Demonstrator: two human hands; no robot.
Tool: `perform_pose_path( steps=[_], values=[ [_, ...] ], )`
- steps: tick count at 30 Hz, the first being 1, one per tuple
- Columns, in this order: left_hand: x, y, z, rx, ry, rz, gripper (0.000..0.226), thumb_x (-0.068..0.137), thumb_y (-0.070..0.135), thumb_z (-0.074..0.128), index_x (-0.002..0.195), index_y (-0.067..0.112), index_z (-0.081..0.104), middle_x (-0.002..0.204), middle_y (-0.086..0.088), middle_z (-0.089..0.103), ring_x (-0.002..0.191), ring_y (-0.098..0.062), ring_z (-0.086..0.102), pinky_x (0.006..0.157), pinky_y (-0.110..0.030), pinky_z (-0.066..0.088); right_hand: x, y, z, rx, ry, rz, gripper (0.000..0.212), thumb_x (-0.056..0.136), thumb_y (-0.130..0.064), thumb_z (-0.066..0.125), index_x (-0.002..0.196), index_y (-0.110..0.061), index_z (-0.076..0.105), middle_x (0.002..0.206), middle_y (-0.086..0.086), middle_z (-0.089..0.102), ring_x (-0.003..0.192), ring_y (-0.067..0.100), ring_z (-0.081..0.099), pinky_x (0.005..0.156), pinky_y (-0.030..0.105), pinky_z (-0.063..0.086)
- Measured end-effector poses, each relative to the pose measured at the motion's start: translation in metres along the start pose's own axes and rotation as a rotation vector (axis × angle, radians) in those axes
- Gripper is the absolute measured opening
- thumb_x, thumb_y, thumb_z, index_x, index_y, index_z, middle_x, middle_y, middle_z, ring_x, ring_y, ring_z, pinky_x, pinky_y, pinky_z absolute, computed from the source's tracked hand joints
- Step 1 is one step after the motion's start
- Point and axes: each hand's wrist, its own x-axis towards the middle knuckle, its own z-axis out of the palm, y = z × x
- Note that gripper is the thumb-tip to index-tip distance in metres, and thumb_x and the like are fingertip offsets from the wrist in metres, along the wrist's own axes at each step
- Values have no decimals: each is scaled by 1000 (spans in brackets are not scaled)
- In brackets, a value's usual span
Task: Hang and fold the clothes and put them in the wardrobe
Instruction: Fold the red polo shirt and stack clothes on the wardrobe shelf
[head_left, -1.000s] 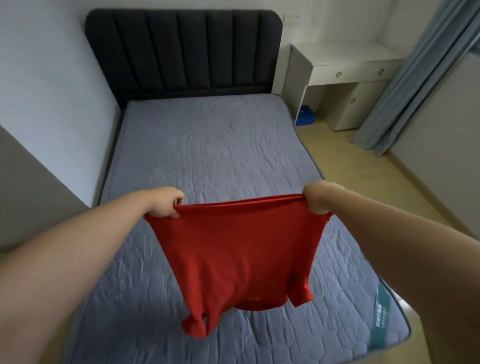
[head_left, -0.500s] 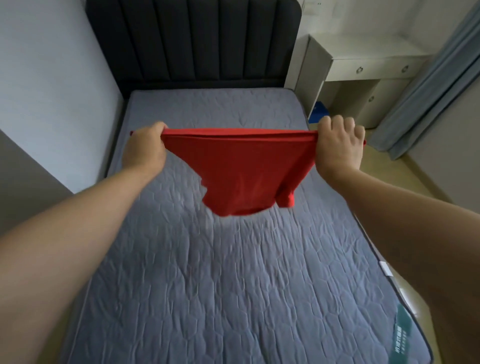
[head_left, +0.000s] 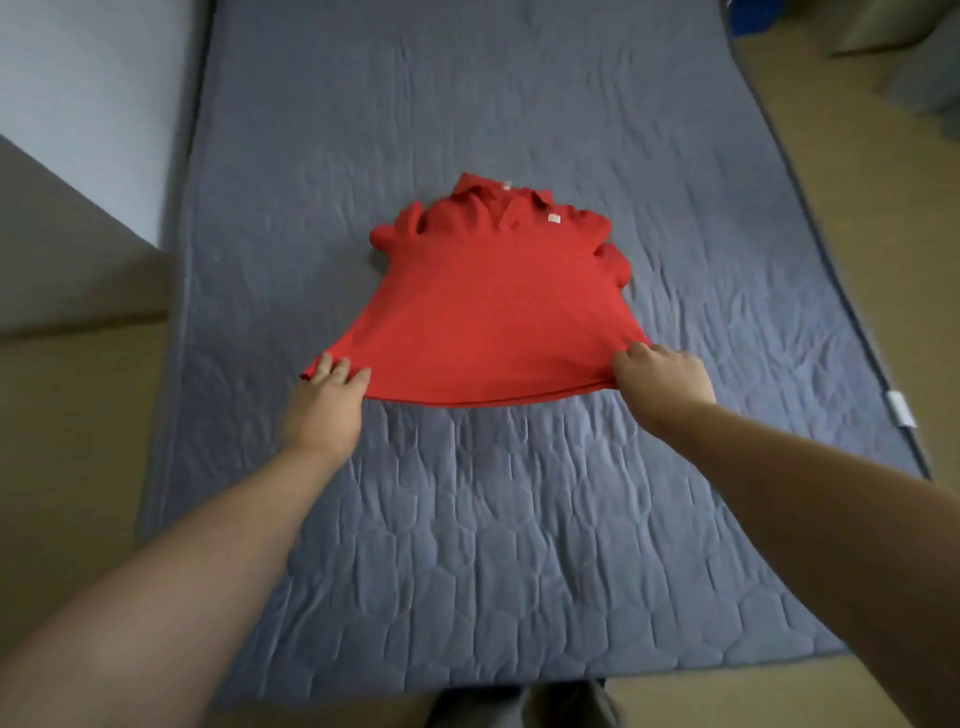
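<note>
1. Red cloth that hung in the air between two raised fists half a second ago now lies spread on the grey quilted mattress (head_left: 519, 545). Both arms have come down and reach forward, and the head view has tipped down, so the headboard and desk are out of sight.
2. The shirt (head_left: 488, 312) lies flat, front side up. Its collar (head_left: 501, 200) is the part farthest beyond the fingertips, and its hem (head_left: 483, 401) is the edge nearest the wrists.
3. The left hand (head_left: 324, 410) covers the hem's left corner. Its fingers (head_left: 343, 370) lie on top of the fabric and the thumb is hidden, so I cannot tell whether it pinches or only presses.
4. The right hand (head_left: 662, 382) grips the hem's right corner, its fingers curled round the cloth.
5. Between the two hands the hem runs in a shallow, taut curve.
6. Past the fingers the shirt narrows toward the shoulders. Both short sleeves (head_left: 613, 260) are bunched and crumpled beside the body, and a small pale label shows near the collar.
7. Outward from the right hand's knuckles, a white tag (head_left: 900, 410) sits on the mattress edge.
</note>
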Motion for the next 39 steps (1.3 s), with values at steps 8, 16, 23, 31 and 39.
perform_pose_path(
  steps=[8,16,23,31,39],
  values=[
    [-66,40,207,417,-339,126,55,100,7,34,154,15,32,133,-11,59,124,-30,57,90,-39,53,-55,-60,221,59,-303,-224,31,98,-9,38,122,-20,54,116,4,65,106,33,66,75,41,49],
    [-130,65,263,622,-506,252,38,96,2,36,131,-6,50,121,-13,68,109,-31,69,86,-39,56,-112,-89,279,-7,-490,-362,36,99,-7,38,124,-21,59,122,4,67,111,31,66,83,39,50],
    [-192,80,271,600,-633,365,33,98,3,43,119,11,67,120,-3,69,109,-23,70,83,-36,56,-160,-94,290,-47,-672,-433,38,96,-2,41,123,-20,61,121,3,65,110,29,65,74,37,45],
    [-237,109,285,564,-672,482,35,96,3,43,115,15,70,118,0,70,109,-25,69,80,-37,55,-212,-87,305,-51,-749,-411,35,95,-1,48,125,-17,58,123,4,64,110,29,65,80,41,50],
    [-163,121,275,348,-741,98,36,85,12,55,117,7,70,117,-11,72,107,-29,71,81,-37,58,-166,-73,309,301,-598,-126,25,87,-23,50,110,-23,59,117,8,66,105,33,65,80,39,52]
  ],
)
